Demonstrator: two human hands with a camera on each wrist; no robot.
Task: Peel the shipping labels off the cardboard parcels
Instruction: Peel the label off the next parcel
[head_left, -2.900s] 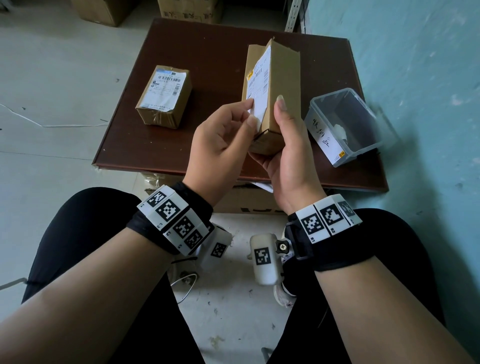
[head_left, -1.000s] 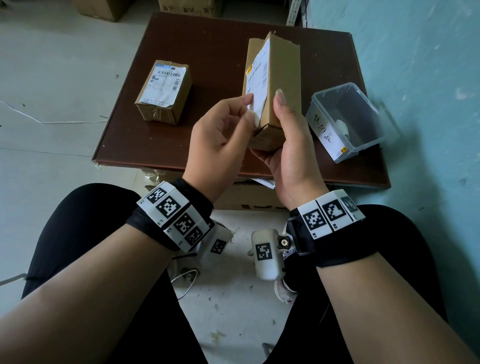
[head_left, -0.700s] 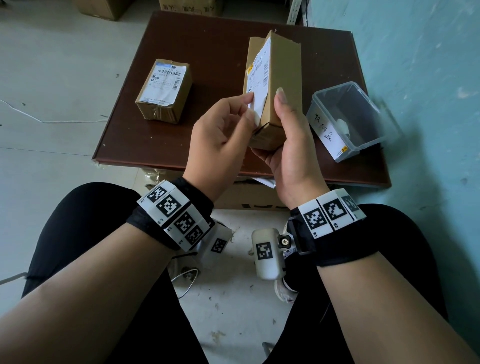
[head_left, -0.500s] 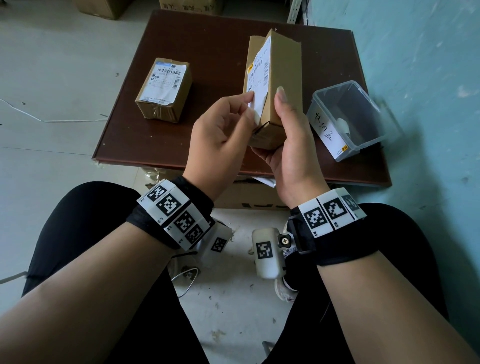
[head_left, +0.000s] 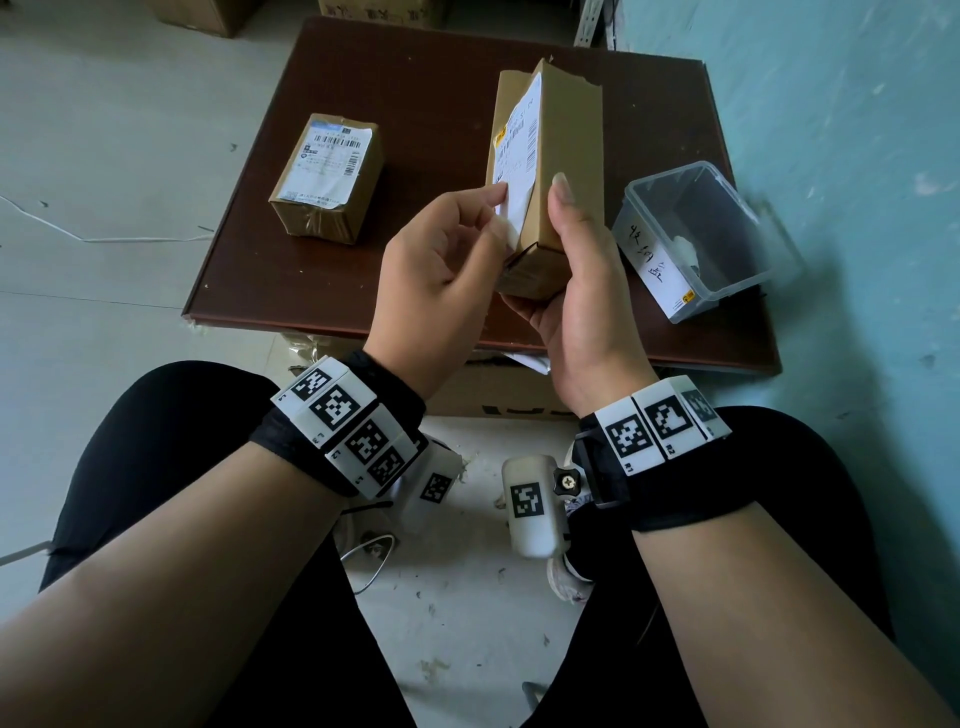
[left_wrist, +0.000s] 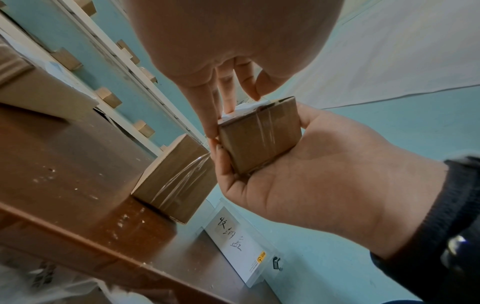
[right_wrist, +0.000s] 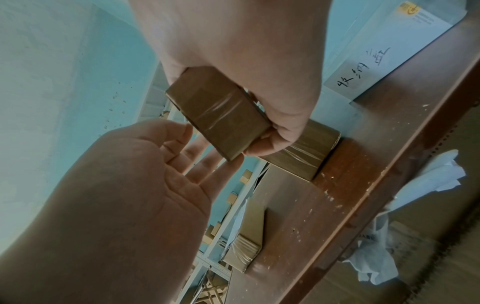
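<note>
My right hand (head_left: 576, 296) grips a small cardboard parcel (head_left: 569, 156) upright above the brown table (head_left: 322, 291). A white shipping label (head_left: 519, 140) covers its left face. My left hand (head_left: 441, 260) pinches the label's lower corner between thumb and fingers, and that corner looks slightly lifted. In the left wrist view the left fingers (left_wrist: 228, 96) meet the label's edge (left_wrist: 244, 107) on the held parcel (left_wrist: 259, 137). A second parcel (head_left: 327, 182) with its label (head_left: 332, 156) on top lies at the table's left.
A clear plastic bin (head_left: 696, 234) with a handwritten tag sits at the table's right edge. Another taped parcel (right_wrist: 298, 148) lies on the table near the bin, hidden in the head view. Crumpled white paper (right_wrist: 415, 205) lies under the table. A teal wall runs along the right.
Almost nothing has moved. Both hands and the parcel hold the same pose, with the left fingers still on the label's lower corner.
</note>
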